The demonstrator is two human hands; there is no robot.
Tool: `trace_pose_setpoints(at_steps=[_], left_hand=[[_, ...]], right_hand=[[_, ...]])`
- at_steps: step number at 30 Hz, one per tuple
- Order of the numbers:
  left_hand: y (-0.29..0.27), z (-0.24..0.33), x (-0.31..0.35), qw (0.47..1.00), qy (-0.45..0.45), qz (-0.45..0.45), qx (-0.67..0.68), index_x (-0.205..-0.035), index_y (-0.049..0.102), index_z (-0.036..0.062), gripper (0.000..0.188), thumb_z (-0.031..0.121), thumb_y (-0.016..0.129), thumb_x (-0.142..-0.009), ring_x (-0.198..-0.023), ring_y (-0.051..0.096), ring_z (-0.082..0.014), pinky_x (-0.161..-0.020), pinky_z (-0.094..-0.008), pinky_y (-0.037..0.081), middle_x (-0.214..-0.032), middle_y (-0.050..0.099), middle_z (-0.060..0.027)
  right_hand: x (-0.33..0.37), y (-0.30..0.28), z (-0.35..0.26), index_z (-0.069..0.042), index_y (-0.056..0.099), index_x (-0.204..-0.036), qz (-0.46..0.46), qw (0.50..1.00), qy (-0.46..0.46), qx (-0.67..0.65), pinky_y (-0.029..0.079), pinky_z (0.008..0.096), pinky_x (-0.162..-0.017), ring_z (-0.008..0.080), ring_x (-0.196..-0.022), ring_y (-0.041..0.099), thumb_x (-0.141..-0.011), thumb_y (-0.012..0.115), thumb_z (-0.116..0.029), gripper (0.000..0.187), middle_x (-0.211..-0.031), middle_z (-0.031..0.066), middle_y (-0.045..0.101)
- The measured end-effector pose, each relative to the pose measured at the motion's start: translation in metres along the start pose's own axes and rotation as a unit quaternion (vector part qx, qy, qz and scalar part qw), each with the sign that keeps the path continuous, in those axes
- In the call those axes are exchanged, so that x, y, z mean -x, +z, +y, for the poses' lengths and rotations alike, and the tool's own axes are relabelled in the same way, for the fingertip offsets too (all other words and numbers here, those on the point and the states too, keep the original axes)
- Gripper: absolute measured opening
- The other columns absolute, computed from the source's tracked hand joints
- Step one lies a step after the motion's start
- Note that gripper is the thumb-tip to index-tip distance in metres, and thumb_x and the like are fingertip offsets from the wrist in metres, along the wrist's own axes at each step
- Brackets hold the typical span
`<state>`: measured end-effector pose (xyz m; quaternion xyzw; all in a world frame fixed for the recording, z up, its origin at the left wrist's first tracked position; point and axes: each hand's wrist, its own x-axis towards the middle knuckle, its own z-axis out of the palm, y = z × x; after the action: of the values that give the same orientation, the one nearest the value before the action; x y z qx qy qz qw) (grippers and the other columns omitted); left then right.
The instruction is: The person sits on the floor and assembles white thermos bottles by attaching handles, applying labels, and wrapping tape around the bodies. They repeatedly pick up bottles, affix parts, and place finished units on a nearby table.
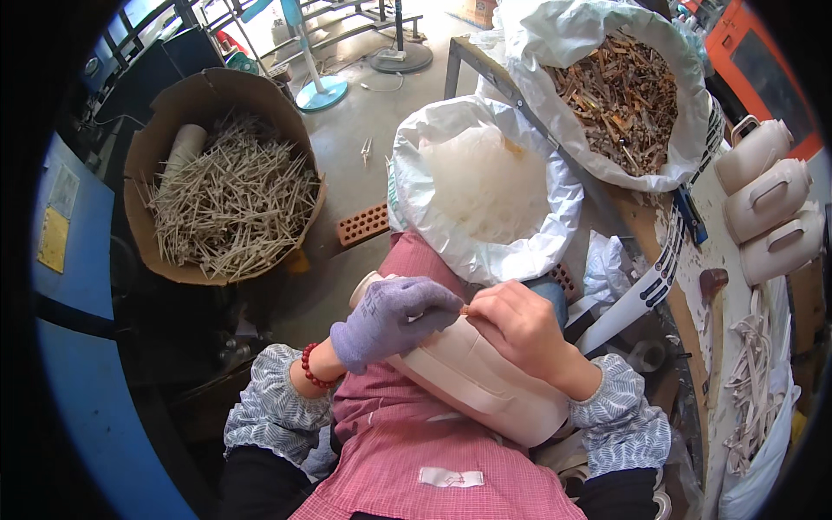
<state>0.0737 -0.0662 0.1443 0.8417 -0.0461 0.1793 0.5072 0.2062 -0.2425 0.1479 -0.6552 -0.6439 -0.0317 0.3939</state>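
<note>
A cream plastic jug [459, 368] with a moulded handle lies tilted across my lap on a pink checked apron [381, 433]. My left hand [394, 319], in a lilac knitted glove, is above the jug's upper left part with thumb and fingers pinched together. My bare right hand [520, 329] is above its right part, its thumb and forefinger closed too. The fingertips of both hands meet at a small brown piece [464, 309], too small to make out closely. Part of the jug's neck end is hidden behind the glove.
A cardboard box [139, 165] of thin beige plastic sticks stands at left. Ahead are a white bag [416, 121] of translucent pieces and a perforated brick [362, 224]. At right, a bench holds another bag [542, 43] of brown strips, several jugs [767, 201] and a hammer [714, 286].
</note>
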Motion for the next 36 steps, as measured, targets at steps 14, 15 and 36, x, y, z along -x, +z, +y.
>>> trace_pose_setpoints(at_steps=[14, 15, 36], left_hand=[[0.0, 0.013, 0.077, 0.997, 0.059, -0.042, -0.01, -0.118, 0.053, 0.008, 0.068, 0.018, 0.089, -0.062, -0.106, 0.061, -0.034, -0.085, -0.04, 0.052, -0.119, 0.058, -0.0166], [0.002, 0.01, 0.082, 0.998, 0.052, -0.041, -0.01, -0.119, 0.052, 0.0095, 0.069, 0.016, 0.09, -0.062, -0.107, 0.061, -0.0328, -0.087, -0.0394, 0.052, -0.12, 0.058, -0.0164], [0.009, 0.013, 0.045, 0.974, 0.127, -0.045, -0.183, -0.1, 0.069, 0.0127, 0.044, 0.031, 0.081, -0.062, -0.081, 0.063, -0.0235, -0.077, -0.0377, 0.048, -0.091, 0.065, -0.0031]], right_hand=[[0.015, -0.007, -0.033, -0.004, 0.07, -0.094, -0.226, 0.934, 0.191, -0.198, 0.052, 0.0313, -0.067, 0.026, -0.076, 0.066, -0.084, 0.068, -0.015, 0.015, -0.085, 0.0105, 0.067], [0.015, -0.006, -0.034, -0.004, 0.071, -0.093, -0.256, 0.919, 0.199, -0.224, 0.052, 0.0318, -0.068, 0.0262, -0.076, 0.066, -0.085, 0.067, -0.016, 0.015, -0.085, 0.011, 0.068], [0.038, -0.007, -0.055, -0.007, 0.063, -0.095, -0.134, 0.987, 0.044, 0.079, 0.049, 0.0381, -0.066, 0.0252, -0.073, 0.06, -0.077, 0.073, -0.031, 0.032, -0.077, 0.0075, 0.061]])
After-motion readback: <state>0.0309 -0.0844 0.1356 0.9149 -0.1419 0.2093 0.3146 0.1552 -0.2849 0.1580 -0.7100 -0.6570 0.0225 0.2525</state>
